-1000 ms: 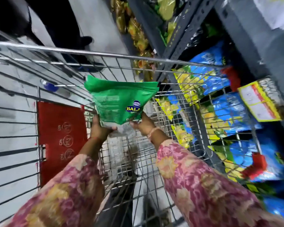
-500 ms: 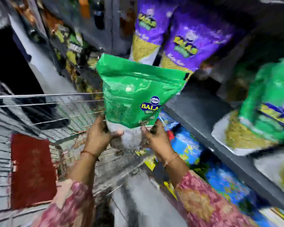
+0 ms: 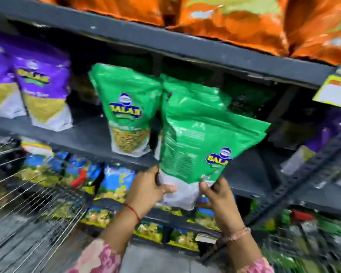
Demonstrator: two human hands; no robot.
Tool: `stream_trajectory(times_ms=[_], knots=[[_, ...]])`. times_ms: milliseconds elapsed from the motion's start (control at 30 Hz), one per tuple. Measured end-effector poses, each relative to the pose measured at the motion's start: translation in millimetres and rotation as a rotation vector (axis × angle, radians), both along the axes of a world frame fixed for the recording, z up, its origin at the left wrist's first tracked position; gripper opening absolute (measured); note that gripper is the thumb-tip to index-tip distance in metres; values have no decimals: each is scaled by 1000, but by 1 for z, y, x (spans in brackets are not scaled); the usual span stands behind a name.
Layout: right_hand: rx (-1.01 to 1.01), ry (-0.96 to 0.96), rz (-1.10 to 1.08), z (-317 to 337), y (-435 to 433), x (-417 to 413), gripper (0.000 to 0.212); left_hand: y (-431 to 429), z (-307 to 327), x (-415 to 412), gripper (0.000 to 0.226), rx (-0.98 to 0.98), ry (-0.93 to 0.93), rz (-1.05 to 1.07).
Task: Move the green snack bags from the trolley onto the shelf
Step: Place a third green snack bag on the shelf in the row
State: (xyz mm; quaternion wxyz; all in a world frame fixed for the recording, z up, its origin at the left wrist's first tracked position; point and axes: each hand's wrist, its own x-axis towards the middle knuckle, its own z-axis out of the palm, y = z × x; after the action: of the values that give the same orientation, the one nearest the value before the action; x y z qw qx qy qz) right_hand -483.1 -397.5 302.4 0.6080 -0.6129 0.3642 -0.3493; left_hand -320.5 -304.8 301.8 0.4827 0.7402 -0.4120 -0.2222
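Both my left hand (image 3: 146, 191) and right hand (image 3: 220, 196) reach up, each grip closed on the green snack bag (image 3: 201, 146) bottom, at the shelf (image 3: 91, 142) front edge.

"BALAJI" reads on the standing green bag (image 3: 126, 111) and, cut short, on the held green bag (image 3: 205, 142).

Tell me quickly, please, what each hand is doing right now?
Left hand: closed on the lower left corner of the green snack bag.
Right hand: closed on the same bag's lower right corner.
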Motion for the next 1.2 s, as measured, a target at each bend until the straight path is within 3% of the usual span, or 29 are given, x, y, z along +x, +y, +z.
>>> stream_trajectory(times_ms=[133,233,367,467,667,867,1000,1067,1167,1200], knots=[[26,-66,-175,6,-40,-53,18,-71,17,-47,51,-8,-83,-181],[6,-89,-271,15,-72,-72,16,-120,29,-65,58,-19,-111,-283],[-7,-103,-323,21,-113,-76,13,-172,31,-69,61,-7,-42,-331],[16,-96,-295,23,-135,-67,14,-197,23,-62,57,22,-42,-291],[38,-9,-265,12,-168,-52,17,-214,2,-50,50,15,147,-241],[52,47,-271,3,-177,-49,37,-215,-2,-46,45,77,72,-244],[-254,146,-687,-13,-149,-43,55,-209,0,-55,65,119,-34,-189],[-358,222,-656,-30,-123,-33,56,-205,2,-67,66,67,-19,-132],[-339,261,-536,-51,-101,-14,70,-198,2,-92,53,-17,-9,-8],[-323,275,-571,-52,-101,-11,65,-195,0,-101,52,-48,2,29]])
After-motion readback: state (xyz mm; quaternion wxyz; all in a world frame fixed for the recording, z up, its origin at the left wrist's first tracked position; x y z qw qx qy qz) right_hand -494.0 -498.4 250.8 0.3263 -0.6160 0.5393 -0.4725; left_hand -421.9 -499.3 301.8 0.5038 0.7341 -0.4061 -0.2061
